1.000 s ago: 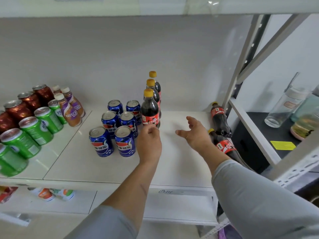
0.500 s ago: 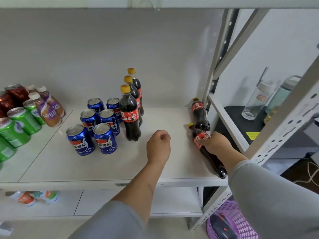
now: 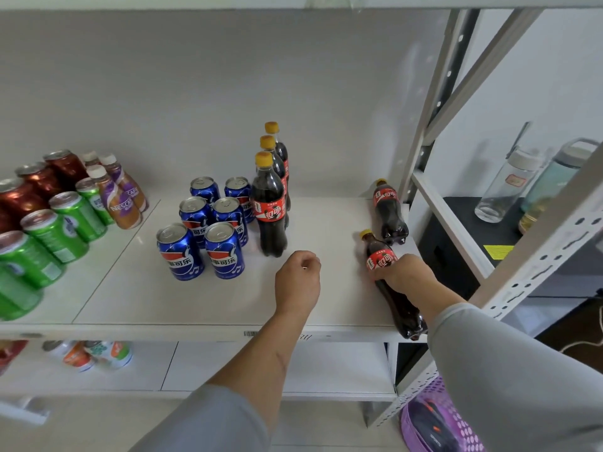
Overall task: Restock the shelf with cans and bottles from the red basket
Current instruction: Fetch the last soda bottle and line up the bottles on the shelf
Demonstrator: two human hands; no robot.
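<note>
A cola bottle (image 3: pixel 396 301) with a yellow cap lies on its side at the right end of the white shelf (image 3: pixel 195 305), and my right hand (image 3: pixel 408 272) is shut around its middle. A second lying cola bottle (image 3: pixel 388 210) rests just behind it. Three upright cola bottles (image 3: pixel 269 207) stand in a row mid-shelf, beside several blue cans (image 3: pixel 208 230). My left hand (image 3: pixel 298 278) hovers over the shelf in a loose fist, empty, just in front of the nearest upright bottle. The red basket is out of view.
Green cans (image 3: pixel 55 236), red cans (image 3: pixel 29 190) and coffee bottles (image 3: pixel 114 194) fill the shelf's left part. A metal upright (image 3: pixel 424 125) and brace bound the right side. Clear drinking bottles (image 3: pixel 509 184) stand beyond. A purple basket (image 3: pixel 437 419) sits on the floor.
My right hand went from hovering open over the shelf to closing around the near lying cola bottle. My left hand drew back from the front upright bottle and curled. The view swung rightwards.
</note>
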